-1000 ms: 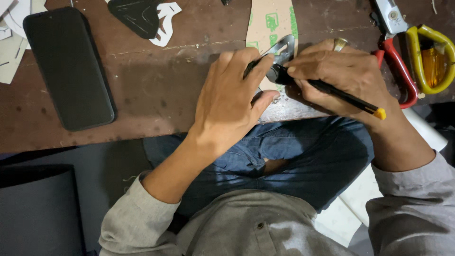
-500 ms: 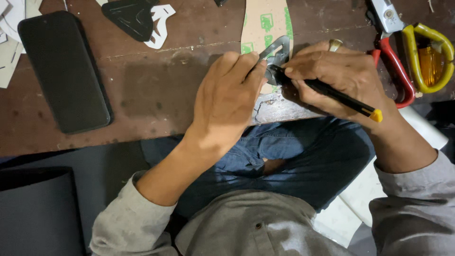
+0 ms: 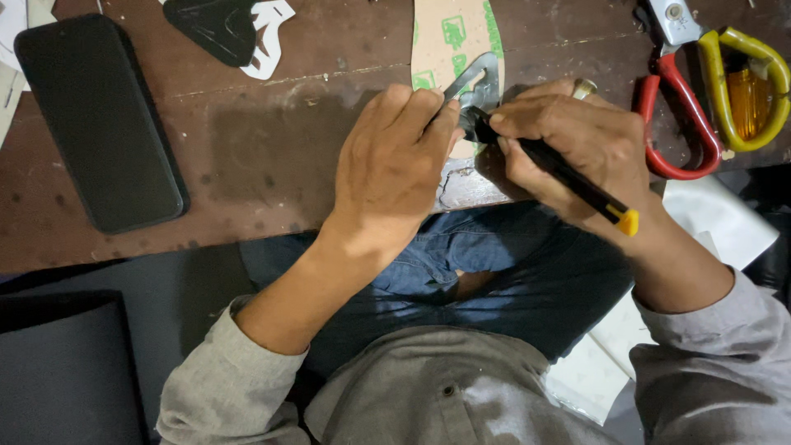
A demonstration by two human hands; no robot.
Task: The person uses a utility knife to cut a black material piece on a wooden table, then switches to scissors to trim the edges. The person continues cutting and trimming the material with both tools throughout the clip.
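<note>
My right hand point(image 3: 577, 140) grips a black utility knife point(image 3: 568, 177) with a yellow end cap; its tip rests on a tan cardboard strip point(image 3: 449, 37) printed with green marks. A small grey metal piece point(image 3: 478, 78) lies on the strip, and my left hand point(image 3: 395, 169) presses down on it and the cardboard with closed fingers. Both hands sit at the near edge of the worn brown wooden table point(image 3: 272, 156). There is a ring on my right hand.
A black phone point(image 3: 99, 124) lies at the table's left. Black and white cut-out pieces point(image 3: 235, 29) sit at the top. Red-handled scissors point(image 3: 676, 91) and a yellow-framed tool point(image 3: 746, 86) lie at the right. My jeans-clad knees are below the edge.
The view has shifted slightly; both hands stay on the cardboard strip, with the knife tip and metal piece in nearly the same spot.
</note>
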